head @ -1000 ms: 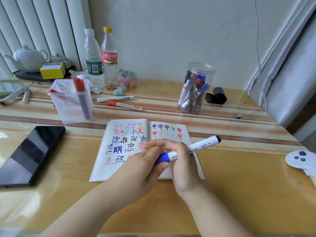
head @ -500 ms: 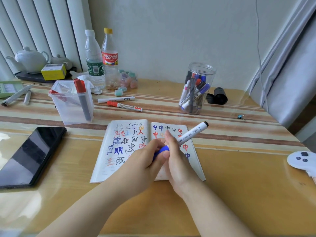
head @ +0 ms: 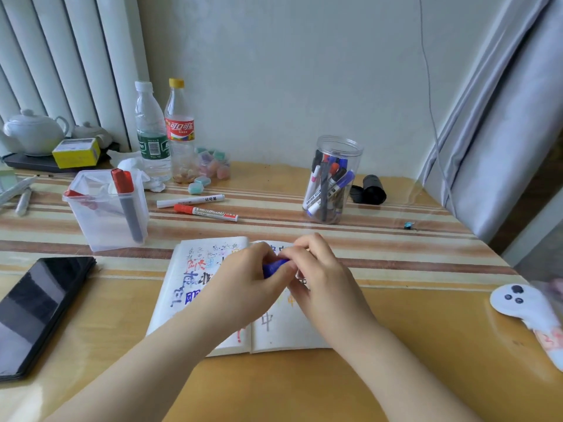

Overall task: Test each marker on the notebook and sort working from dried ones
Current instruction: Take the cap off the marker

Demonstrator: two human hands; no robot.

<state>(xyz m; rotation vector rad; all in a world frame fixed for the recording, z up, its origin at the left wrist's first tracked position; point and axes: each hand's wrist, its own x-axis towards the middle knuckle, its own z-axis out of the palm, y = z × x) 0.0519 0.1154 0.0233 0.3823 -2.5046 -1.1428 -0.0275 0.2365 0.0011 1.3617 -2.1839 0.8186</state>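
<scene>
The blue marker cap [head: 274, 267] is gripped by the curled fingers of the left hand [head: 243, 287]; the marker body is pinched by the right hand [head: 323, 281] and largely hidden. Both hands are held over the open notebook [head: 213, 287]. A clear jar of markers [head: 333, 178] stands well beyond, and a square tub [head: 106, 208] with red markers is set to the left.

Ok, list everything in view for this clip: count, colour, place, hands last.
notebook: one, white, scribbled, centre
blue marker: one, between both hands
round jar: one, clear, markers inside, back right
square tub: one, clear, red-capped markers, left
loose markers: two, white bodies, one red-capped, behind notebook
bottles: two, clear, back
teapot: one, white, far left
phone: one, black, left
controller: one, white, right
left hand: grips blue cap
right hand: holds marker body
</scene>
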